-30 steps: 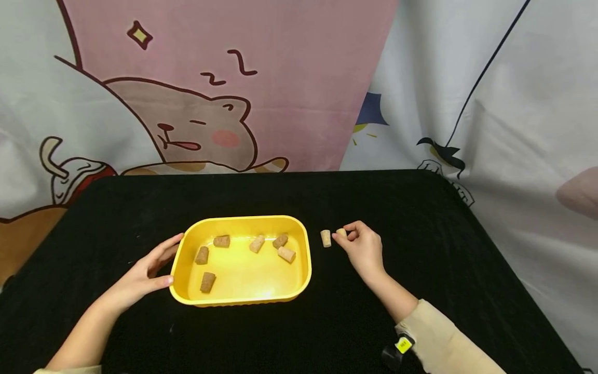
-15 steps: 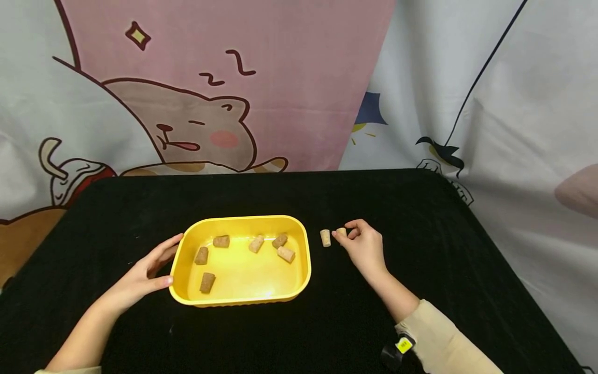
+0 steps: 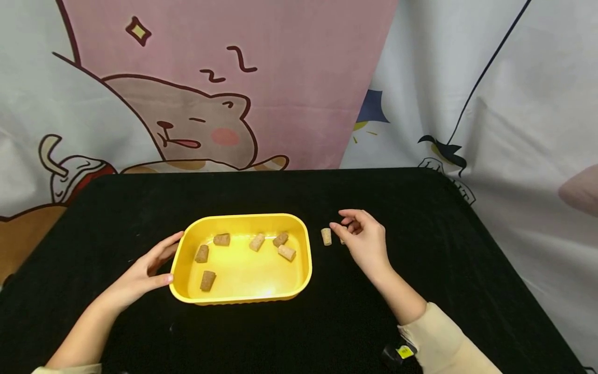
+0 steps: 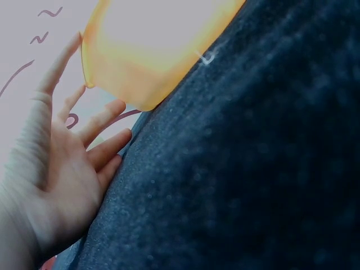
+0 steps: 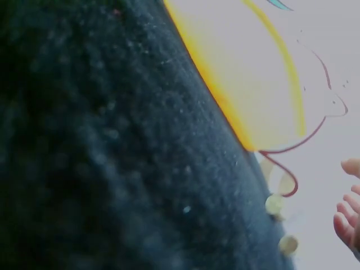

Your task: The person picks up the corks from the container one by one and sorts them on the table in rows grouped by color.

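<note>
A yellow plastic tub [image 3: 243, 275] lies mid-table with several corks in it, among them a dark one [image 3: 207, 280] and a pale one [image 3: 286, 252]. My left hand [image 3: 140, 278] touches the tub's left end, thumb and fingertips spread along its rim. To the right of the tub, a pale cork [image 3: 326, 236] stands on the cloth. Beside it, a second pale cork [image 5: 288, 244] also stands, mostly hidden behind my fingers in the head view. Above this second cork is my right hand [image 3: 366, 241], thumb and fingers apart and holding nothing.
Black cloth [image 3: 280, 337] covers the table. Behind it hangs a pale curtain [image 3: 303, 104] printed with a sleeping bear. A dark strap with a yellow label [image 3: 404, 352] sits at the right sleeve.
My right hand has let go of the second pale cork and lifted slightly, its fingers parting. The left hand, the tub and the other corks stay as they were.
</note>
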`<control>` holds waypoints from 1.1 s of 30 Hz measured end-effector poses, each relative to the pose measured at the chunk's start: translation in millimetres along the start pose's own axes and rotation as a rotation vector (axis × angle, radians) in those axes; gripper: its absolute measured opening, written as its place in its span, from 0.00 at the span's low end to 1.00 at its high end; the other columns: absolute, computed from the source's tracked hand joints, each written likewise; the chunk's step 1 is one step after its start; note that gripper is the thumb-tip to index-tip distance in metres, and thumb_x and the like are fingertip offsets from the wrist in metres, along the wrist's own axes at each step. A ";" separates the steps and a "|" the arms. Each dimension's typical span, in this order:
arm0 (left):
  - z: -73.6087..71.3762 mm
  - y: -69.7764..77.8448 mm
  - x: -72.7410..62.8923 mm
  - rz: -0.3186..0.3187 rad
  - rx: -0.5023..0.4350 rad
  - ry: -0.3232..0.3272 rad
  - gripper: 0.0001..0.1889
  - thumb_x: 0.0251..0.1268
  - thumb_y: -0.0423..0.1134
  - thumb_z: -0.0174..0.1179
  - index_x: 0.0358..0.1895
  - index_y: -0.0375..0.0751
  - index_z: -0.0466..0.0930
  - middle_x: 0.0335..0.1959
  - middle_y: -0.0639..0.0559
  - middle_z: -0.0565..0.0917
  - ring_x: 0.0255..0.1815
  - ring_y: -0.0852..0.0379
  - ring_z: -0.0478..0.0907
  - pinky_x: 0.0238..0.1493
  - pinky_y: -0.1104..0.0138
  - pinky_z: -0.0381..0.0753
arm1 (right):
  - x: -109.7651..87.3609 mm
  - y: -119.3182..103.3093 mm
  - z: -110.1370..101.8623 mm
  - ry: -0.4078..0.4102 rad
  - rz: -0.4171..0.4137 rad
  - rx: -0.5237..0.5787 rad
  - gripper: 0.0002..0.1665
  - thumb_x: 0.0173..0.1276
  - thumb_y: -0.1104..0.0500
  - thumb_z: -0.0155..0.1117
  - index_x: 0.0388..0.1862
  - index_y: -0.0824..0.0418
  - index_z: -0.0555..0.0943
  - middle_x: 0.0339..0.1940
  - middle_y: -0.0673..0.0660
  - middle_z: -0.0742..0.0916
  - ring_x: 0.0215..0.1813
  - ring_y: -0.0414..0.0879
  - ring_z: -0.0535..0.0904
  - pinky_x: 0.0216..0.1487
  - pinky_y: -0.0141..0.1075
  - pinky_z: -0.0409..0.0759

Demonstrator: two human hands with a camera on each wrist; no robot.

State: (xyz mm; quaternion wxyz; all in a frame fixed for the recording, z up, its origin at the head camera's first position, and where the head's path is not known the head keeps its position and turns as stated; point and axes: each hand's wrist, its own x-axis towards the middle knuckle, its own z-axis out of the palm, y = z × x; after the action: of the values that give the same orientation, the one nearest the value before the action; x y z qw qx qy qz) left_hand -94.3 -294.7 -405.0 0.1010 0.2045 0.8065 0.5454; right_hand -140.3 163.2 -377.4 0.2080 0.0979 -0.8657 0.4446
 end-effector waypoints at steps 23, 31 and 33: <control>0.0 1.6 0.1 -0.008 0.012 0.009 0.37 0.67 0.31 0.52 0.76 0.46 0.47 0.69 0.28 0.61 0.61 0.72 0.64 0.53 0.27 0.57 | 26.5 -63.9 41.1 -0.451 -0.357 0.123 0.17 0.59 0.66 0.71 0.48 0.60 0.84 0.46 0.51 0.84 0.45 0.50 0.80 0.45 0.42 0.81; 0.2 0.4 -0.3 -0.008 0.012 0.010 0.37 0.66 0.31 0.52 0.76 0.47 0.48 0.69 0.29 0.61 0.61 0.72 0.63 0.53 0.27 0.57 | 33.9 -69.0 57.4 -0.642 -0.258 0.108 0.17 0.60 0.65 0.70 0.50 0.62 0.84 0.51 0.52 0.83 0.53 0.45 0.77 0.54 0.40 0.78; 0.3 0.8 -0.6 -0.006 0.012 0.009 0.37 0.66 0.30 0.52 0.76 0.46 0.47 0.69 0.29 0.61 0.61 0.72 0.63 0.53 0.27 0.57 | 36.3 -69.0 61.9 -0.689 -0.243 0.089 0.17 0.61 0.65 0.69 0.50 0.61 0.84 0.52 0.52 0.83 0.54 0.44 0.77 0.56 0.39 0.77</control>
State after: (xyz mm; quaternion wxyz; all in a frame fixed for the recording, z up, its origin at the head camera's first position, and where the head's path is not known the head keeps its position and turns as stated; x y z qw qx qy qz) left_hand -93.5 -294.5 -404.4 0.0978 0.2005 0.8108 0.5412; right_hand -165.2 73.2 -342.9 -0.0487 0.3529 -0.8469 0.3949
